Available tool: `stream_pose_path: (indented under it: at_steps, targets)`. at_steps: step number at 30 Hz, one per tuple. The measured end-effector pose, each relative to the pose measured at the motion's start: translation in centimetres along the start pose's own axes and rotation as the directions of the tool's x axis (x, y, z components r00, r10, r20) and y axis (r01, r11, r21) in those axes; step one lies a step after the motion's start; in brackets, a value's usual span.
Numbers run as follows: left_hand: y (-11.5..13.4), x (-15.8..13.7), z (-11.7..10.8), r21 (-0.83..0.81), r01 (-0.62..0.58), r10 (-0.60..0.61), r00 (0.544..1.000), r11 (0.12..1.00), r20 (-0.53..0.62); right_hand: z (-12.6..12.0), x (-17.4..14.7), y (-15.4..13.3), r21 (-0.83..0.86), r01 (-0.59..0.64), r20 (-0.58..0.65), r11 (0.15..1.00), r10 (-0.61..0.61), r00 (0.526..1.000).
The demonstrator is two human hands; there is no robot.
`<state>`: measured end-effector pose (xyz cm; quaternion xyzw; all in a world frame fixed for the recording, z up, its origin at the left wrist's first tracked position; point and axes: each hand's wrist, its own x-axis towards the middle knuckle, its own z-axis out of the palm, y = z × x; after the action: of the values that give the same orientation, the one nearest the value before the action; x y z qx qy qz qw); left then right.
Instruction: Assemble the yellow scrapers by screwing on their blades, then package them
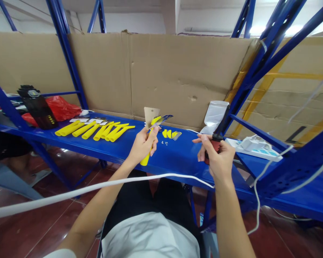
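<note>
My left hand (146, 141) is closed around a scraper with a yellow handle (144, 160). Its flat metal blade (151, 114) points up and away from me, and a second shiny piece shows beside it. My right hand (218, 156), fingers curled, grips a red and black electric screwdriver (215, 145) whose dark front end points upward. Between the hands, small yellow pieces (169, 133) and a grey piece (177, 136) lie on the blue shelf (177, 154). Some tiny screw-like parts (164, 143) are in front of them.
Several yellow handles (88, 130) lie in a row on the left, near a black box (39, 111) and red plastic bag (61, 107). A white pouch (215, 114) leans at the back right, near a power strip (254, 147). A white cable (102, 184) crosses in front.
</note>
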<state>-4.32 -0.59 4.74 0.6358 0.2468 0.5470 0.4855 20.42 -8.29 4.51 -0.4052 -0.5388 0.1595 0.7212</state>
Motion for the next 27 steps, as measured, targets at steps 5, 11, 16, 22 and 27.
stream_pose_path:
  at_steps: [5,11,16,22,27]
  targets:
    - [-0.3,0.6,-1.1,0.012,-0.006,0.006,1.000,1.000,0.003,-0.4,0.3,0.3,0.024,0.021,-0.027,0.999,-0.020,0.999]
    - [0.1,1.0,-3.5,0.136,-0.042,0.045,0.999,0.990,-0.014,-0.8,0.3,0.4,0.010,0.014,-0.035,1.000,-0.013,0.999]
    - [1.5,3.0,-12.7,0.276,0.046,0.032,0.961,0.960,-0.274,-1.9,0.6,0.1,0.026,-0.005,-0.095,1.000,0.007,0.995]
    - [5.4,6.1,-28.3,0.408,0.414,-0.083,0.778,0.814,-0.623,-2.8,1.2,-0.2,-0.002,-0.017,-0.154,1.000,0.016,0.988]
    - [7.4,7.1,-34.9,0.558,0.474,-0.037,0.784,0.681,-0.620,-2.6,1.8,0.6,-0.027,-0.045,-0.171,0.999,0.040,0.984]
